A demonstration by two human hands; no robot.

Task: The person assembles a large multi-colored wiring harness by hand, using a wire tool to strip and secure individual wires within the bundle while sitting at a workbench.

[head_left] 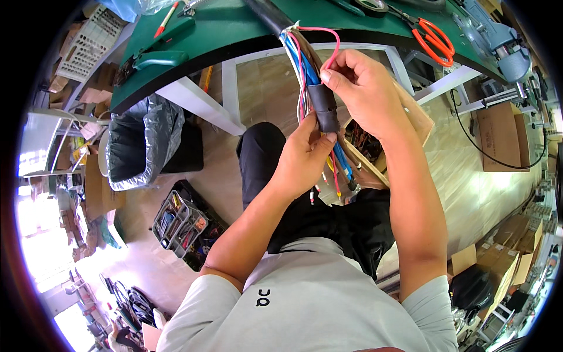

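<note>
A thick black cable (267,14) comes over the workbench edge toward me, its jacket stripped back to a bundle of blue, brown, white and red wires (299,56). A short black sleeve (324,111) surrounds part of the bundle. My left hand (302,155) is closed around the sleeve's lower end, thumb in front. My right hand (366,88) pinches a pink-red wire (336,36) that loops out from the bundle above the sleeve. Below my left hand the loose wire ends (337,176) hang over my lap, some with coloured tips.
Orange-handled scissors (434,42), green-handled pliers (158,57) and a tape roll (372,6) lie on the green workbench (223,23). A wooden box (419,114) stands under the bench. A lined bin (143,141) and a tool case (185,223) are on the left; a cardboard box (498,138) is right.
</note>
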